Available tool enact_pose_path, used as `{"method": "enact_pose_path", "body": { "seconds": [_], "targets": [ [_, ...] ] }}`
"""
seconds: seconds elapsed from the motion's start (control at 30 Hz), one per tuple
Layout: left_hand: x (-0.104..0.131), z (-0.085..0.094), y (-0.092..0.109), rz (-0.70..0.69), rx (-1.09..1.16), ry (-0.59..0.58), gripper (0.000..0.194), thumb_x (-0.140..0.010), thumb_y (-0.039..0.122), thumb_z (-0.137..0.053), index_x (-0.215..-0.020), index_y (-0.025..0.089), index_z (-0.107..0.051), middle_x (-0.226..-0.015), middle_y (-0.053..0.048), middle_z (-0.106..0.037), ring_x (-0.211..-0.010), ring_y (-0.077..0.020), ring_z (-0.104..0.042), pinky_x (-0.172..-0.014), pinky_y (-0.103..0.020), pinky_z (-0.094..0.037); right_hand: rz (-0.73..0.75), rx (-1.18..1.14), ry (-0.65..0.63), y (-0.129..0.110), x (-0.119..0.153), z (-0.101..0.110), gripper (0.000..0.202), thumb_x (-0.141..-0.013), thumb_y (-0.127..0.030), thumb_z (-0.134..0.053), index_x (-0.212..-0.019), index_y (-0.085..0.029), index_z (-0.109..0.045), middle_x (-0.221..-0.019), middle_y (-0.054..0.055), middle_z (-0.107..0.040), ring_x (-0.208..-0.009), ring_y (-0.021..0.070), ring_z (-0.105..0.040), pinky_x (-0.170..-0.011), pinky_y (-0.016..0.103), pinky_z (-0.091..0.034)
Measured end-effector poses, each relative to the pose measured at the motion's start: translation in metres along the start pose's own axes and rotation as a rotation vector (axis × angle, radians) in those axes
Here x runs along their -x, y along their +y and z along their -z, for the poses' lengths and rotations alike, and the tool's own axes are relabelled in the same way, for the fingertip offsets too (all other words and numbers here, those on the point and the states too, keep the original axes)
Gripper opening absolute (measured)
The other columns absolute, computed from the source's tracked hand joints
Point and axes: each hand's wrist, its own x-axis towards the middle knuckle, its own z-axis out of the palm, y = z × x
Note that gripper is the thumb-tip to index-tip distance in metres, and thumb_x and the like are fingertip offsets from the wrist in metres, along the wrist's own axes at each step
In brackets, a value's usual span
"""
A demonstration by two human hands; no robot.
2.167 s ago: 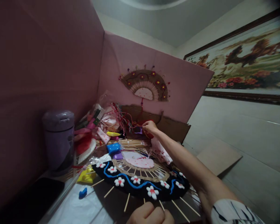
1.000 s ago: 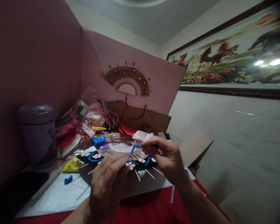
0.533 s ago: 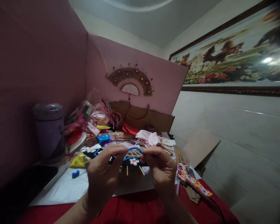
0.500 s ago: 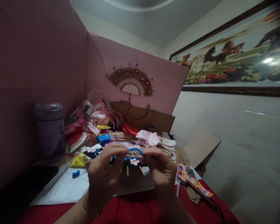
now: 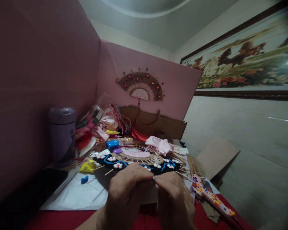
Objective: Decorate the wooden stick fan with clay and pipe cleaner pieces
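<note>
My left hand (image 5: 128, 188) and my right hand (image 5: 174, 191) meet at the fingertips in front of the fan, both pinched closed. A small bit of blue clay (image 5: 154, 179) shows between their tips; the rest of the strip is hidden by the fingers. Just beyond lies a handmade fan (image 5: 137, 154) with a pale pink half-round centre, thin sticks and a black outer band. White clay flowers and wavy blue clay lines decorate that band. To the left, a loose lump of blue clay (image 5: 84, 179) rests on white sheeting (image 5: 72, 198).
A purple flask (image 5: 62, 135) stands at left near a dark flat object (image 5: 36, 188). Yellow (image 5: 87, 166) and blue packets (image 5: 112, 143) lie beside the fan. Pink cloth (image 5: 159, 145) sits behind it. A flower-patterned glue gun (image 5: 211, 196) lies at right. Another fan (image 5: 140, 84) hangs on the pink panel.
Both hands have drawn closer together and come lower and nearer to me. The blue strip stretched between them is now mostly hidden, and more of the fan shows. The view has shifted slightly left.
</note>
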Motion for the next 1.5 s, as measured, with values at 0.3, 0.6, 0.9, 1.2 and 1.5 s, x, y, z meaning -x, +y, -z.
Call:
{"method": "enact_pose_path", "body": {
  "seconds": [0.3,0.6,0.9,1.2,1.5],
  "targets": [
    [0.004,0.001,-0.003,-0.154,-0.084,-0.075,0.013,-0.085,0.012,-0.043,-0.079,0.016,-0.054,-0.066,-0.003,-0.061,-0.059,-0.0126,-0.058,-0.052,-0.024,-0.045,-0.005,-0.010,0.216,-0.007,0.004,-0.011,0.011,-0.086,-0.013,-0.048,-0.096,-0.015,-0.054,-0.061,0.000,-0.060,-0.050,0.0105,-0.054,-0.049,0.025,-0.045],
    [0.034,-0.025,-0.010,-0.554,-0.572,-0.433,0.025,-0.080,0.009,-0.050,-0.058,0.019,-0.050,-0.043,0.004,-0.048,-0.034,-0.0110,-0.042,-0.034,-0.028,-0.026,-0.305,-0.096,0.498,0.012,0.004,0.002,0.005,-0.089,-0.016,-0.044,-0.089,-0.019,-0.047,-0.062,-0.003,-0.051,-0.052,0.0090,-0.050,-0.049,0.022,-0.041],
    [0.051,-0.036,-0.025,-0.325,-0.784,-0.761,0.009,-0.076,0.014,-0.055,-0.083,0.020,-0.059,-0.081,-0.005,-0.066,-0.051,-0.0179,-0.060,-0.039,-0.027,-0.044,-0.431,0.249,0.116,0.029,0.007,-0.015,0.008,-0.089,-0.020,-0.046,-0.088,-0.019,-0.054,-0.067,0.001,-0.064,-0.058,0.0131,-0.060,-0.056,0.024,-0.043],
    [0.054,-0.044,-0.036,-0.105,-0.837,-1.007,0.023,-0.082,0.010,-0.048,-0.100,0.018,-0.061,-0.094,-0.008,-0.063,-0.065,-0.0199,-0.063,-0.050,-0.032,-0.052,-0.580,0.275,-0.041,0.035,0.006,-0.021,0.019,-0.093,-0.027,-0.039,-0.084,-0.020,-0.054,-0.065,-0.001,-0.067,-0.056,0.0141,-0.062,-0.054,0.023,-0.038],
    [0.043,-0.035,-0.033,-0.074,-0.738,-0.954,0.019,-0.079,0.006,-0.046,-0.091,0.014,-0.059,-0.091,-0.008,-0.062,-0.065,-0.0200,-0.060,-0.051,-0.032,-0.049,-0.577,0.353,-0.107,0.043,0.007,-0.024,0.024,-0.094,-0.031,-0.037,-0.082,-0.019,-0.055,-0.063,-0.002,-0.067,-0.052,0.0148,-0.061,-0.051,0.023,-0.034]
  ]
}}
